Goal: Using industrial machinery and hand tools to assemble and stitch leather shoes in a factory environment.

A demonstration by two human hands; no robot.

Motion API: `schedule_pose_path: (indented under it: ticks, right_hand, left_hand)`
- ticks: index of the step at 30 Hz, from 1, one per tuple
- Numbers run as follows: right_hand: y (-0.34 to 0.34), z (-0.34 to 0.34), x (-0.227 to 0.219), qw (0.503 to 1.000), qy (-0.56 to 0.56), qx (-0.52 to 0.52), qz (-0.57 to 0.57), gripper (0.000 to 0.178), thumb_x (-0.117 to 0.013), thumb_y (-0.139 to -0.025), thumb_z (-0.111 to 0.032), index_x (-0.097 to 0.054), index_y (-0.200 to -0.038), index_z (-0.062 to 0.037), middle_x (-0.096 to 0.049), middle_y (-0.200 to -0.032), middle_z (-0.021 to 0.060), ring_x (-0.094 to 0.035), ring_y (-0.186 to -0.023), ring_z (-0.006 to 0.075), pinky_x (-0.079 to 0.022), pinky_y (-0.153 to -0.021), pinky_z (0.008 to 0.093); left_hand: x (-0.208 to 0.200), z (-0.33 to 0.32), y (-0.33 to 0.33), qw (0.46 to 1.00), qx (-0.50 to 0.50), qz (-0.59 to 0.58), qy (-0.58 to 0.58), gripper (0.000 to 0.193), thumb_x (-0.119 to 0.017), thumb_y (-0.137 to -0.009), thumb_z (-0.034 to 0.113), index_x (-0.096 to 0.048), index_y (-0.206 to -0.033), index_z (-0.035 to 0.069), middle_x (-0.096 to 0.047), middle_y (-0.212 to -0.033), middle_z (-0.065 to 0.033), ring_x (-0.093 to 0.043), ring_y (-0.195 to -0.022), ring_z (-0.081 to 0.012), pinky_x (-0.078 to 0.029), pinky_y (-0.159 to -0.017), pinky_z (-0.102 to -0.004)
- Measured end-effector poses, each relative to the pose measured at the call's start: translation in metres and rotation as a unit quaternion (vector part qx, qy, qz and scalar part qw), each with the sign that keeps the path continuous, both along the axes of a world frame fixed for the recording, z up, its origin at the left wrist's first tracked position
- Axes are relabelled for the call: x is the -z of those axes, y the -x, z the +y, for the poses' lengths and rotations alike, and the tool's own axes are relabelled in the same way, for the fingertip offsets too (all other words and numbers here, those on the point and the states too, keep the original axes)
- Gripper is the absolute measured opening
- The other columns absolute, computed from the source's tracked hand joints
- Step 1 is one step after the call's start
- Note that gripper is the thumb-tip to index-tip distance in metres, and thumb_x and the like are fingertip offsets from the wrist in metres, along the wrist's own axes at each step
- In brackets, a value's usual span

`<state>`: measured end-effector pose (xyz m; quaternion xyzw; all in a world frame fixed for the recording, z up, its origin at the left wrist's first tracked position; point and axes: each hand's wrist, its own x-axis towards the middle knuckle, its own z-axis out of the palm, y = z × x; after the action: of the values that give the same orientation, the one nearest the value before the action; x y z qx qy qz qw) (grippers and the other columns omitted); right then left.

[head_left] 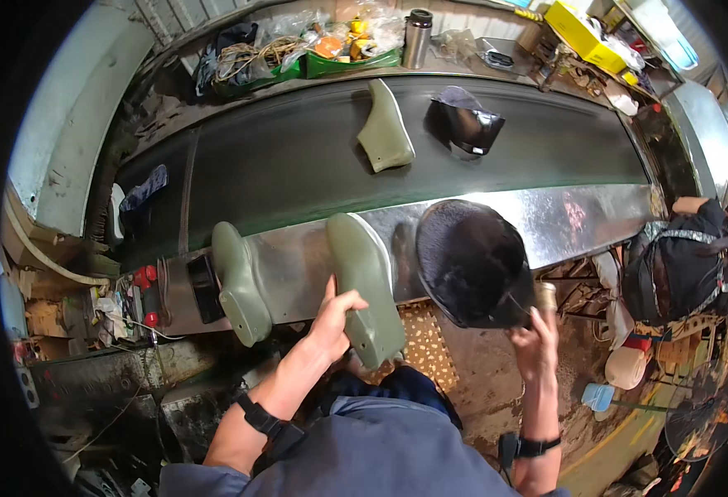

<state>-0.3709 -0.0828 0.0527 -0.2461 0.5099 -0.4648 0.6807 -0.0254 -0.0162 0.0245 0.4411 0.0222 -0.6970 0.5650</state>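
The green shoe last looks rigid, smooth, fairly heavy; my left hand has its fingers wrapped round its heel end at the steel worktop edge; my right hand grips a black upper.

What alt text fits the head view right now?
The left hand grips a grey-green plastic shoe last while the right hand holds a black shoe upper, both at the shiny metal edge of a dark conveyor belt.

Olive-green last in the left hand; two more lasts match it (same dull green). Black upper, dark belt, yellow box far right.
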Motion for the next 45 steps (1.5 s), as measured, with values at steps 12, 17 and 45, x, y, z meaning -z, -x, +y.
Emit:
schedule_pose_path:
  ticks: [12, 17, 45]
  right_hand:
    - [-0.006, 0.012, 0.055, 0.994, -0.061, -0.010, -0.090, 0.068, -0.058, -0.099, -0.014, -0.027, -0.156, -0.0334, -0.050, -0.142, 0.0047, -0.053, -0.125, 0.0270, -0.048, -0.096, 0.0565]
    - [-0.039, 0.051, 0.026, 0.816, 0.363, -0.275, 0.356, 0.028, -0.075, -0.084, -0.012, -0.064, -0.109, -0.0050, -0.065, -0.099, 0.0114, -0.066, -0.096, 0.0274, -0.053, -0.095, 0.0431]
    - [-0.090, 0.052, 0.162, 0.814, 0.288, -0.459, 0.211, 0.106, -0.080, -0.068, -0.006, -0.019, -0.155, 0.0025, -0.030, -0.157, 0.0239, -0.025, -0.148, 0.0387, -0.021, -0.121, 0.0415]
  left_hand:
    - [0.041, -0.011, 0.021, 0.923, -0.124, -0.364, 0.024, 0.078, -0.077, -0.079, 0.009, -0.034, -0.143, -0.003, -0.056, -0.126, -0.0156, -0.053, -0.121, -0.0284, -0.047, -0.098, -0.0439]
    - [0.014, -0.018, -0.049, 0.996, -0.005, 0.060, -0.060, 0.071, -0.058, -0.096, 0.050, -0.046, -0.136, -0.008, -0.064, -0.118, -0.0187, -0.063, -0.109, -0.0325, -0.049, -0.101, -0.0450]
    - [0.087, -0.075, -0.044, 0.728, 0.107, -0.657, -0.165, 0.072, -0.078, -0.068, 0.055, -0.060, -0.114, 0.002, -0.067, -0.110, -0.0238, -0.065, -0.103, -0.0396, -0.051, -0.090, -0.0470]
